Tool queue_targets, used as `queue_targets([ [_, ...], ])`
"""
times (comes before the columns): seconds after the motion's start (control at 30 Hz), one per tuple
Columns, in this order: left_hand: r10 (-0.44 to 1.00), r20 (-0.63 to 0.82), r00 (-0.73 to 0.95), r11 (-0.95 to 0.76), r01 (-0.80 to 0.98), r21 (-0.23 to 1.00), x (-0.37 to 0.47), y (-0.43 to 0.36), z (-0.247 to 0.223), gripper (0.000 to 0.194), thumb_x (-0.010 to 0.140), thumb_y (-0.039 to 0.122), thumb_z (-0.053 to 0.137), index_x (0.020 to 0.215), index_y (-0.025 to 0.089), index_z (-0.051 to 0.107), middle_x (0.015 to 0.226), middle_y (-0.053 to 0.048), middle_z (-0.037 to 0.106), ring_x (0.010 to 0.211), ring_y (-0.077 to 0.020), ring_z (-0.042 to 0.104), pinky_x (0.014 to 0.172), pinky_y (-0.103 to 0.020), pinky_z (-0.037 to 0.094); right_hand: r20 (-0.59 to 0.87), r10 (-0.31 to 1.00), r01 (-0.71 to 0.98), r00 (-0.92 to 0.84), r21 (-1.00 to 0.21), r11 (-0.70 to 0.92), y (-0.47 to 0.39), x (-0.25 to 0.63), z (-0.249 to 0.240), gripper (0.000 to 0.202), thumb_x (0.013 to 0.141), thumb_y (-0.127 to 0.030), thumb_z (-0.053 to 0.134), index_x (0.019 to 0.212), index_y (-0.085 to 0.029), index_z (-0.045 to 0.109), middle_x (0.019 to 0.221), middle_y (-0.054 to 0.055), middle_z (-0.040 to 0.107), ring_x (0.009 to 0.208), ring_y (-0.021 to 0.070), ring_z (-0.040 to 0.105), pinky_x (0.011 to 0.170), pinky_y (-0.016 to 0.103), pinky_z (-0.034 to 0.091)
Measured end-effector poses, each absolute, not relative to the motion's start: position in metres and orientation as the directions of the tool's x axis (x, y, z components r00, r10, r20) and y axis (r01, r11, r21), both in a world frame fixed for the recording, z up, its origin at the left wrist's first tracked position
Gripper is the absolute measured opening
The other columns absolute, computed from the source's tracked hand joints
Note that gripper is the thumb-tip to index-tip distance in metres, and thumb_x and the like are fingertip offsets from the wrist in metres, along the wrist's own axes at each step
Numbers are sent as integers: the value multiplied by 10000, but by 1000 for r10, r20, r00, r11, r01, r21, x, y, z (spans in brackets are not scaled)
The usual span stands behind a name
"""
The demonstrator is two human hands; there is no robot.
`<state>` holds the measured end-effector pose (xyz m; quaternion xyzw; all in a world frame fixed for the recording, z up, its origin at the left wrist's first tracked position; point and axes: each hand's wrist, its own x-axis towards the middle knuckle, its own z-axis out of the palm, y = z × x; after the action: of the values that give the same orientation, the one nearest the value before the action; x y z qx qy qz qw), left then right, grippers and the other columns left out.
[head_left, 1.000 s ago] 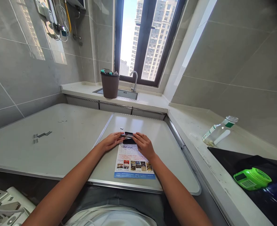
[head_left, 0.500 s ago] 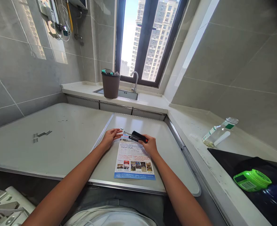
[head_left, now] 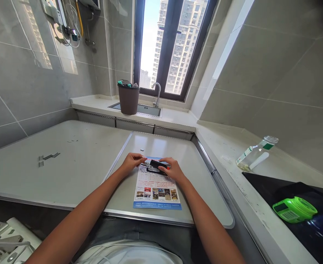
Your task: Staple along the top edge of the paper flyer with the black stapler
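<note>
A black stapler (head_left: 157, 166) with its top raised lies over the upper part of a printed flyer (head_left: 157, 192) on the white folding table. My right hand (head_left: 172, 168) is wrapped round the stapler's rear end, near its red part. At the stapler's front metal part my left hand (head_left: 135, 161) pinches with thumb and forefinger; what is between them is too small to name. A small grey staple strip (head_left: 142, 149) lies just beyond the flyer. More staple strips (head_left: 51, 156) are on the table's left half.
A brown bin (head_left: 128, 98) stands by the sink (head_left: 147, 109) under the window. On the right counter are a clear glass bottle (head_left: 256, 156) and a green-lidded container (head_left: 294, 210). A white perforated rack (head_left: 2, 234) is at lower left.
The stapler has come down and nearer over the flyer. My left hand has closed its fingers and moved to the stapler's front. The small strip beyond the flyer now shows fully.
</note>
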<state>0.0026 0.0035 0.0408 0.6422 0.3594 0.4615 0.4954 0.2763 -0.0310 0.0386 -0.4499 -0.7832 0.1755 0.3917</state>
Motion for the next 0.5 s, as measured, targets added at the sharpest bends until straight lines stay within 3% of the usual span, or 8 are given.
queue_targets([
  [0.13, 811, 258, 525, -310, 11, 951, 3, -4, 40, 435, 785, 554, 824, 810, 120, 811, 645, -52, 681, 574, -126, 534, 553, -247, 412, 702, 592, 573, -396, -315, 756, -48, 256, 48, 287, 959, -386, 703, 1222, -272, 724, 1161, 94, 750, 1049, 265, 663, 980, 468, 505],
  [0.27, 681, 214, 700, -311, 12, 950, 0, -5, 33, 452, 804, 568, 804, 741, 121, 792, 651, -72, 685, 629, -162, 583, 602, -270, 456, 674, 373, 479, -638, -32, 877, -60, 231, 43, 328, 1009, -293, 641, 1337, -312, 659, 1143, 68, 753, 997, 233, 676, 903, 416, 537],
  [0.4, 633, 180, 753, -258, -13, 966, -2, -6, 34, 435, 788, 560, 821, 813, 126, 821, 683, -83, 703, 647, -177, 604, 615, -276, 462, 651, 317, 478, -689, 81, 874, -63, 222, 35, 327, 1042, -187, 540, 1325, -308, 654, 1148, 62, 762, 946, 216, 680, 872, 408, 554],
  [0.5, 638, 196, 745, -263, -29, 964, -1, -10, 40, 425, 816, 547, 798, 840, 124, 824, 685, -65, 676, 663, -165, 580, 631, -271, 439, 663, 326, 511, -674, 99, 854, -62, 226, 36, 324, 1048, -169, 503, 1301, -281, 671, 1172, 67, 759, 960, 217, 679, 878, 410, 549],
])
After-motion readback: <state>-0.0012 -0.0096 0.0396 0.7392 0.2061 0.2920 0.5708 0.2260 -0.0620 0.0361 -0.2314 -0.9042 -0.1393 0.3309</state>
